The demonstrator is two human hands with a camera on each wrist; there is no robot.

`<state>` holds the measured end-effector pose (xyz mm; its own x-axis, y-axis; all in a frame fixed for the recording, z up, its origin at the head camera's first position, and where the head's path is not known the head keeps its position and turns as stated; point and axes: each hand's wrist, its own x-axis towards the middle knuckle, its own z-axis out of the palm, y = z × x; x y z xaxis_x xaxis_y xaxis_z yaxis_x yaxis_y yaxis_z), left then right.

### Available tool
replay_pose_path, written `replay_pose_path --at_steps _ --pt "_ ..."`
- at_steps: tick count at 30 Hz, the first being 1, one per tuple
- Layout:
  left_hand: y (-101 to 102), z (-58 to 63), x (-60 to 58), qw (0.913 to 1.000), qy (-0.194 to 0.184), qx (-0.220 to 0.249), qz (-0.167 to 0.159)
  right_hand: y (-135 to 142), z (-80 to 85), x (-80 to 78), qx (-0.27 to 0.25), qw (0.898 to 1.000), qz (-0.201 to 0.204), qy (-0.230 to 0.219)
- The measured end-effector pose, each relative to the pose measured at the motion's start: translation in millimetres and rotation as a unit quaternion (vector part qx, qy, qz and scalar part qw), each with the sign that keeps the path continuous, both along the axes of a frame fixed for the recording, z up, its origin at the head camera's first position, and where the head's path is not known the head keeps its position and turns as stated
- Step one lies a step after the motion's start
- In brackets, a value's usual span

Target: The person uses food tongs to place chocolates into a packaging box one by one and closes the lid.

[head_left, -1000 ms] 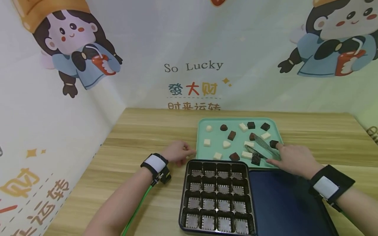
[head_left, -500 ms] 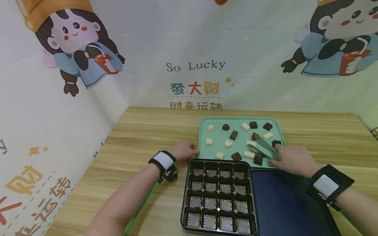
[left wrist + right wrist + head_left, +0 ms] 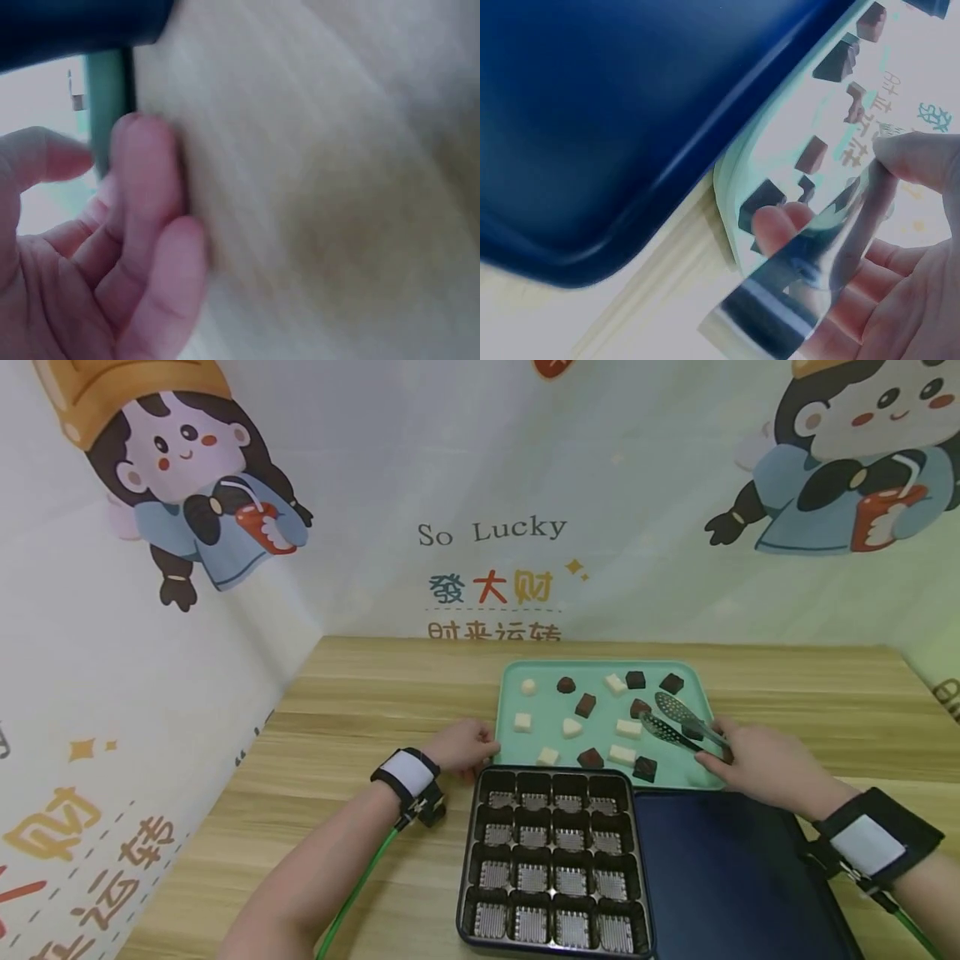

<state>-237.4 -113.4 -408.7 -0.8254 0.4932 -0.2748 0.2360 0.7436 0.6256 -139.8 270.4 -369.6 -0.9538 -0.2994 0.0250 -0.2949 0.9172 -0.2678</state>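
A pair of metal tongs with perforated tips (image 3: 678, 722) is held in my right hand (image 3: 776, 768), over the right part of a mint-green tray (image 3: 678, 777). The two tips stand apart. Under them, a dark chocolate piece (image 3: 692, 732) is partly hidden, and a brown piece (image 3: 640, 708) lies close to the tips. In the right wrist view the thumb and fingers sit on either side of the tongs' shiny bent end (image 3: 780, 300). My left hand (image 3: 461, 747) holds the tray's left edge, thumb on one side of the rim (image 3: 109, 97) and curled fingers on the other.
White chocolates (image 3: 628, 728) and dark ones (image 3: 645, 768) are spread over the tray. In front stands a black divided box (image 3: 553, 860) with rows of square compartments. A dark blue lid or tray (image 3: 735, 860) lies right of it. Green cables (image 3: 360, 885) run from the wrist straps.
My right hand has picked up the tongs, which lay on the tray, and shifted them slightly to the right. My left hand has come up against the tray's left edge.
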Motion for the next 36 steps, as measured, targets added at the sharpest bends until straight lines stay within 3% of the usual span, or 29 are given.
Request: replay_pose_path --at_steps 3,9,13,19,25,36 --pt "-11.1 4.0 10.7 0.9988 -0.013 0.048 0.0 7.2 3.9 5.3 -0.004 1.0 -0.003 0.003" --pt "-38.9 7.5 43.6 0.9787 -0.134 0.155 -0.006 20.5 12.7 17.2 0.041 0.998 0.014 0.033" --pt "-41.5 6.2 55.9 0.9707 -0.153 0.184 -0.021 26.3 18.1 18.3 0.075 0.996 0.024 0.043" --pt "-36.5 1.6 63.0 0.9642 -0.161 0.208 -0.031 20.3 23.0 14.3 0.103 0.991 0.066 0.053" --pt "-34.4 -0.7 64.9 0.9575 -0.178 0.226 -0.02 2.5 33.6 6.8 0.138 0.983 0.116 0.035" --pt "-31.0 3.9 69.4 0.9581 -0.177 0.224 -0.02 -29.6 54.8 -7.1 0.223 0.96 0.167 0.035"
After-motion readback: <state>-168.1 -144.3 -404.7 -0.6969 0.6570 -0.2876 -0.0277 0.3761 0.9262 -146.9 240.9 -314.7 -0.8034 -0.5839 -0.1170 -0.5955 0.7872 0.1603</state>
